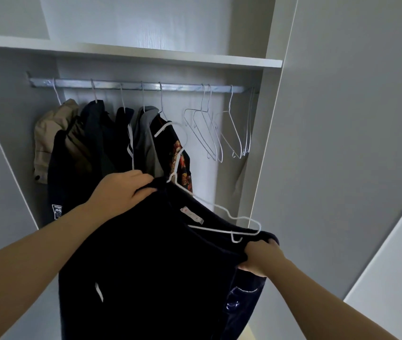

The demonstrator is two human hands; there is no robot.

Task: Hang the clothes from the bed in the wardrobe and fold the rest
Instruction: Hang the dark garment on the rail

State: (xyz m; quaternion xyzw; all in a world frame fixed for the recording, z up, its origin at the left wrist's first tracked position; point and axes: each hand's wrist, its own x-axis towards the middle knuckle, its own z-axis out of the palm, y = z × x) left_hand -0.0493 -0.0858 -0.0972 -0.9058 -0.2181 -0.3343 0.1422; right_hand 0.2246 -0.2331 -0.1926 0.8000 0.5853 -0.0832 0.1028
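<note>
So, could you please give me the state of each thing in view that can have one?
Dark garment: held up, not yet hung.
Left hand: grips the garment's top edge.
Right hand: grips its other top edge.
White hanger: partly tucked into the garment, hook hanging on nothing.
Rail: holds hung clothes to the left, empty hangers to the right.
Wardrobe: open.

Dim, soft, perhaps slightly blurred
</note>
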